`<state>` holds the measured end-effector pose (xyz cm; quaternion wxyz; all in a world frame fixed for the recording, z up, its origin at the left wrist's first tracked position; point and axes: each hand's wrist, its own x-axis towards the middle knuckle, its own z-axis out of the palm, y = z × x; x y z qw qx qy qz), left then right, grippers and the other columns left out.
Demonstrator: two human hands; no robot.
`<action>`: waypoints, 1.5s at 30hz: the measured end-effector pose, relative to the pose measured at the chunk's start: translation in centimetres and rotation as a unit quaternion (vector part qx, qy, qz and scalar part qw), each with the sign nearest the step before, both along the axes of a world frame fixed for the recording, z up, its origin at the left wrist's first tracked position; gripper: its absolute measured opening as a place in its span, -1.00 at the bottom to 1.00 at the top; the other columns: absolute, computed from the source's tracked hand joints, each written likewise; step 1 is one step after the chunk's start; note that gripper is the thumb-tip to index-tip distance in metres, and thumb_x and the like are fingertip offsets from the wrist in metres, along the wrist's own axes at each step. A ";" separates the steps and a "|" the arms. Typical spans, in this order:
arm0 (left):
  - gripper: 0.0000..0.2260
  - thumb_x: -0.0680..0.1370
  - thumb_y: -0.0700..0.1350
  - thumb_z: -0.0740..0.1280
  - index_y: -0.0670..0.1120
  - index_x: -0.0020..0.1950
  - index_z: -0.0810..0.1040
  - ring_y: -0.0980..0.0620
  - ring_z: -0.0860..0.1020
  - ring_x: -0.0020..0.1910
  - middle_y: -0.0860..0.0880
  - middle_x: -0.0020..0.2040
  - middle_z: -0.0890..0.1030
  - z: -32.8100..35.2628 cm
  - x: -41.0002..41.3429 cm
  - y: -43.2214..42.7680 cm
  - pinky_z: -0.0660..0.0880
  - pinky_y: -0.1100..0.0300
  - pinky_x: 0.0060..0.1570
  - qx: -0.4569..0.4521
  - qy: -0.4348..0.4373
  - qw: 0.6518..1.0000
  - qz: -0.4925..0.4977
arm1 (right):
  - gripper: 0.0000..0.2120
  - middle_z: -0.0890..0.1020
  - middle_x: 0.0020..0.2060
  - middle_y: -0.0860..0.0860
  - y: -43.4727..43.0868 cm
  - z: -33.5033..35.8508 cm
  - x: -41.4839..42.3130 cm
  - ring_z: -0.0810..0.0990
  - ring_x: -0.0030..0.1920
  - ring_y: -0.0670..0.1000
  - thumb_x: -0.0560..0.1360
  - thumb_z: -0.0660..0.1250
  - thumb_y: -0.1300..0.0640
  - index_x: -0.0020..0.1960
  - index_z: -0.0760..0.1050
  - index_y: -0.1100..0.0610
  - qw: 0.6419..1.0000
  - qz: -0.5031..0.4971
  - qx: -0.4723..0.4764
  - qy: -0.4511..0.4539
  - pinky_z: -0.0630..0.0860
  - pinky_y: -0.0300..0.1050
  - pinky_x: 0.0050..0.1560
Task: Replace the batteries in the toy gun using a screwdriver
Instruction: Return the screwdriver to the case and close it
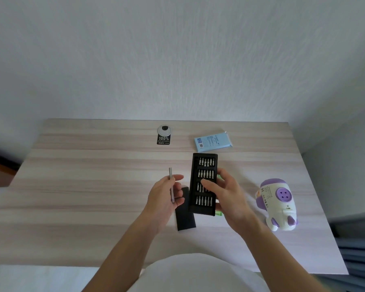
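Head view: left hand (163,199) fingers pinch screwdriver (171,185); right hand (229,200) fingers grasp bit tray (204,165).

Open wood on the table (82,186): the whole left half, the near strip, and a lane between the right hand (228,199) and the toy gun (279,204). Centre blocked: the bit case (202,184) gripped in the right hand, the left hand (164,197) holding the screwdriver handle (171,184) just beside it, the black cover (184,218) flat below, and green batteries (219,213) partly hidden under the case. Far edge: the blue box (213,141) and the round grommet (164,130) lie near the wall, apart, with a passable gap between them.
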<state>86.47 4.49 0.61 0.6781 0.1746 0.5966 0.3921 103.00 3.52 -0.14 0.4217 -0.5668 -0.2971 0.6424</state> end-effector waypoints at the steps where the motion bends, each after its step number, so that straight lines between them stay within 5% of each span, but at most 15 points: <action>1: -0.75 0.69 -0.21 0.11 -0.21 0.13 0.59 0.06 0.44 -0.32 -0.04 -0.29 0.47 -0.1 0.1 0.0 0.47 0.16 -0.19 0.005 -0.004 1.000 -0.004 | -0.73 0.70 0.01 0.11 0.0 -0.1 0.0 0.72 -0.06 0.11 0.55 0.37 0.26 0.22 0.51 0.07 1.000 0.001 -0.002 -0.002 0.66 0.27 -0.05; 6: -0.75 0.70 -0.22 0.12 -0.21 0.14 0.59 0.10 0.53 -0.32 -0.04 -0.29 0.51 -0.8 0.5 -0.2 0.61 0.21 -0.14 0.051 0.040 0.997 -0.043 | -0.74 0.71 0.01 0.11 0.2 -0.3 -0.1 0.72 -0.05 0.13 0.56 0.36 0.28 0.21 0.52 0.08 1.000 0.001 -0.001 -0.007 0.65 0.27 -0.03; 10: -0.80 0.68 -0.22 0.20 -0.13 0.12 0.63 0.03 0.65 -0.06 -0.14 -0.03 0.64 -1.3 0.2 -0.1 0.60 0.22 0.04 0.078 0.119 0.986 -0.084 | -0.75 0.70 0.02 0.10 0.3 -0.6 0.1 0.72 -0.04 0.11 0.56 0.36 0.28 0.19 0.52 0.06 1.000 -0.002 0.000 -0.013 0.66 0.24 -0.04; 13: -0.84 0.64 -0.21 0.28 -0.05 0.07 0.66 0.04 0.64 -0.03 -0.05 -0.03 0.64 -1.3 0.4 0.1 0.59 0.18 0.10 0.090 0.168 0.978 -0.085 | -0.76 0.69 0.03 0.12 0.3 -0.9 0.3 0.72 -0.02 0.12 0.56 0.36 0.28 0.19 0.53 0.06 1.000 -0.004 -0.004 -0.017 0.67 0.23 -0.06; 19: -0.84 0.60 -0.15 0.36 -0.07 0.15 0.67 0.03 0.62 -0.09 0.01 -0.09 0.65 -1.5 0.6 0.6 0.51 0.27 -0.15 0.139 0.262 0.949 -0.106 | -0.74 0.69 0.04 0.12 0.4 -1.7 0.4 0.70 0.02 0.15 0.55 0.37 0.27 0.19 0.54 0.03 0.999 -0.015 -0.010 -0.030 0.66 0.25 -0.03; 27: -0.91 0.56 -0.17 0.40 -0.01 -0.04 0.69 0.00 0.66 -0.13 0.06 -0.16 0.69 -1.4 1.5 1.2 0.62 0.02 0.01 0.187 0.313 0.923 -0.121 | -0.75 0.69 0.03 0.09 0.3 -2.1 -0.2 0.71 0.01 0.12 0.55 0.38 0.26 0.16 0.54 0.00 0.999 -0.022 0.003 -0.037 0.66 0.24 -0.04; 35: -0.91 0.56 -0.10 0.41 -0.06 0.02 0.66 0.15 0.61 -0.08 0.09 -0.10 0.67 -1.8 2.0 1.4 0.46 0.35 -0.10 0.199 0.395 0.886 -0.138 | -0.75 0.67 0.05 0.09 0.2 -2.0 -0.6 0.71 0.01 0.09 0.55 0.38 0.25 0.15 0.53 -0.03 0.999 -0.031 0.013 -0.035 0.69 0.15 -0.12; 45: -0.95 0.53 -0.12 0.45 -0.02 -0.07 0.60 0.19 0.58 -0.16 0.08 -0.13 0.64 -1.9 2.9 0.9 0.45 0.38 -0.15 0.239 0.439 0.860 -0.103 | -0.76 0.66 0.06 0.06 -0.2 -1.9 -1.2 0.72 -0.03 0.03 0.57 0.36 0.23 0.19 0.51 0.01 0.998 -0.049 0.023 -0.021 0.67 -0.02 -0.22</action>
